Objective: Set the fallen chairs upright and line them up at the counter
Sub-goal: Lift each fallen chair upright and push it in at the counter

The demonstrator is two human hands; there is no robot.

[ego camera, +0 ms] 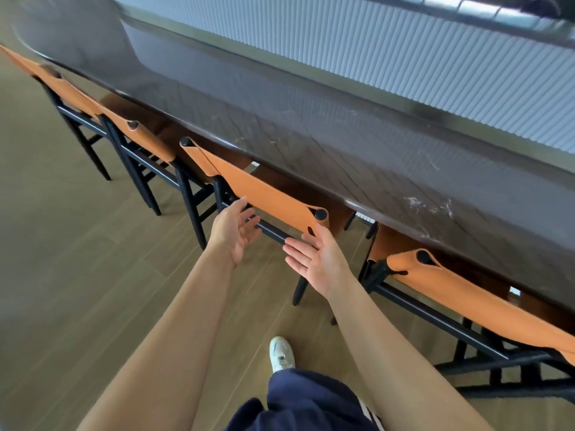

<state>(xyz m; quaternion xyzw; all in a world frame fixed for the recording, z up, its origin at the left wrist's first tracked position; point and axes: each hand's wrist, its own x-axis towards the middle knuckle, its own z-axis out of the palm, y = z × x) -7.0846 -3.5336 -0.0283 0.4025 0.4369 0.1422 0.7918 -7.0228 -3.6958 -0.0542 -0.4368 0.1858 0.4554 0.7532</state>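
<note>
The chair [264,194] stands upright, tucked under the counter [311,135]. The left grip [235,231] and right grip [314,259] are spread just beside its back and hold nothing. An uneven push could turn it crooked or knock it against the counter edge.

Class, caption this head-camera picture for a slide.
Both open, left hand and right hand reach for an upright orange chair in a row at the dark counter.
</note>
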